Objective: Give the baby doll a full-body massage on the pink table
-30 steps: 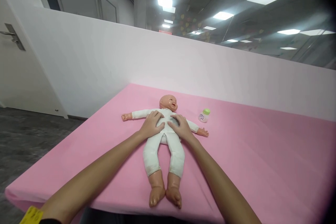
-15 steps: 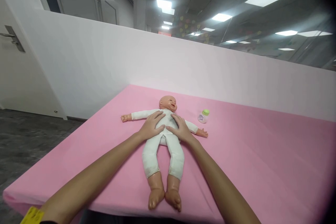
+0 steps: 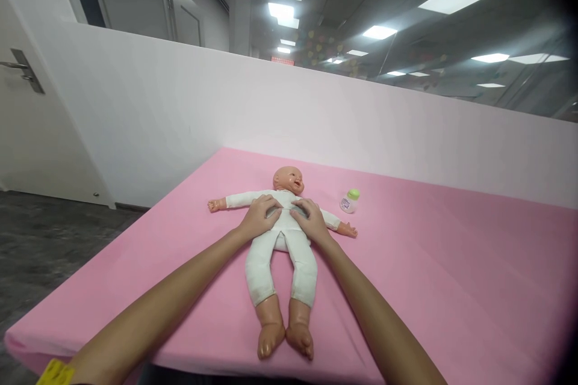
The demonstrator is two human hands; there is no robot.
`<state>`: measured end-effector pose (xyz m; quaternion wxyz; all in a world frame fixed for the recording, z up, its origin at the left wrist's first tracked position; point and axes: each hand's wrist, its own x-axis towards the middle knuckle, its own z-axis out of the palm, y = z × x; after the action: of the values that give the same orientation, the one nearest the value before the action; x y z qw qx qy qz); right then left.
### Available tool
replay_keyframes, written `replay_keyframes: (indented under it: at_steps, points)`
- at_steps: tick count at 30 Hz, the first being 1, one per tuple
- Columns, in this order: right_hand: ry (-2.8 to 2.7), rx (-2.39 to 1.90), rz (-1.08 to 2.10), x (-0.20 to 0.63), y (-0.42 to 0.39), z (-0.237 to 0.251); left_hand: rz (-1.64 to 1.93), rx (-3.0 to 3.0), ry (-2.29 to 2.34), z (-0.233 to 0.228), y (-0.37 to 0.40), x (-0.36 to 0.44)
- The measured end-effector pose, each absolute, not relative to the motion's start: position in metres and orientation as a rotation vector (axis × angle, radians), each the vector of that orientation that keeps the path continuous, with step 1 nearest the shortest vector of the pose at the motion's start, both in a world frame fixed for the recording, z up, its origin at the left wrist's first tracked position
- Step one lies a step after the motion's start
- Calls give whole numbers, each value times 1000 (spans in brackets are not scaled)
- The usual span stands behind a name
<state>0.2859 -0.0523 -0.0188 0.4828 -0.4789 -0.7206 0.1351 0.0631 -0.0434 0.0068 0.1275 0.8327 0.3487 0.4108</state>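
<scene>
A baby doll (image 3: 282, 264) in a white suit lies on its back on the pink table (image 3: 428, 277), arms spread, feet toward me. My left hand (image 3: 259, 219) rests on the left side of its chest with the fingers curled in and pressing the cloth. My right hand (image 3: 311, 219) lies on the right side of the chest, its fingers bent the same way. The fingertips of both hands nearly meet over the middle of the torso. A small bottle with a green cap (image 3: 350, 200) stands just beyond the doll's outstretched arm on the right.
A white partition wall (image 3: 316, 114) runs behind the table. A white door with a metal handle (image 3: 20, 72) is at the far left, above dark floor (image 3: 45, 234). A yellow band (image 3: 54, 372) circles my left wrist.
Both hands have stayed on the doll's chest; their fingers, flat and spread before, have curled inward toward the middle of the torso. The view has shifted slightly.
</scene>
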Motion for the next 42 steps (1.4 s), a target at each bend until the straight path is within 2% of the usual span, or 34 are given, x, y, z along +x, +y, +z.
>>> replay_keyframes:
  at_steps: [11, 16, 29, 33, 42]
  points:
    - [-1827, -1146, 594, 296, -60, -18, 1116, 2455, 983, -10, -35, 60]
    - [-1834, -1167, 564, 294, -58, -22, 1057, 2394, 989, -8, -34, 60]
    - [-1742, -1100, 267, 278, -61, -21, 1309, 2359, 1005, 5, -46, 62]
    - [-1852, -1107, 300, 281, -66, -23, 1344, 2405, 964, 2, -48, 63]
    - [-1883, -1188, 419, 282, -65, -22, 1156, 2452, 935, -9, -40, 61]
